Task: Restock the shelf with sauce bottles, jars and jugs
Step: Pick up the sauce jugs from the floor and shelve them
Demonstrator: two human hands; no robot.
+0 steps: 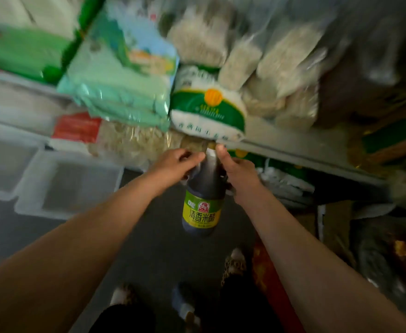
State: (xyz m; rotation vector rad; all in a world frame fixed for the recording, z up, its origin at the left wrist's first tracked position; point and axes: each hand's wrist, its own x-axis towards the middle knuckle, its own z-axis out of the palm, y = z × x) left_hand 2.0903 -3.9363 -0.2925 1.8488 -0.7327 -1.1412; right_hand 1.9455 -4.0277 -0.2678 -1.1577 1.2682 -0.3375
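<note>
Two bare hands hold a dark vinegar bottle (203, 195) at the centre of the frame, in front of a stocked shelf (305, 152).

The left hand (173, 168) and the right hand (239, 173) curl round the bottle's neck and shoulder from either side, its yellow-green label facing the camera and its base hanging over the grey floor. Just above the hands sits a green-and-white rice bag (208, 109), with pale green packs (117, 87) at the upper left and clear noodle packets (269, 68) at the upper right. Clear plastic bins (60, 186) stand at the left.

glossy plastic bottle (203, 188), crinkly clear bags (281, 75)
</note>
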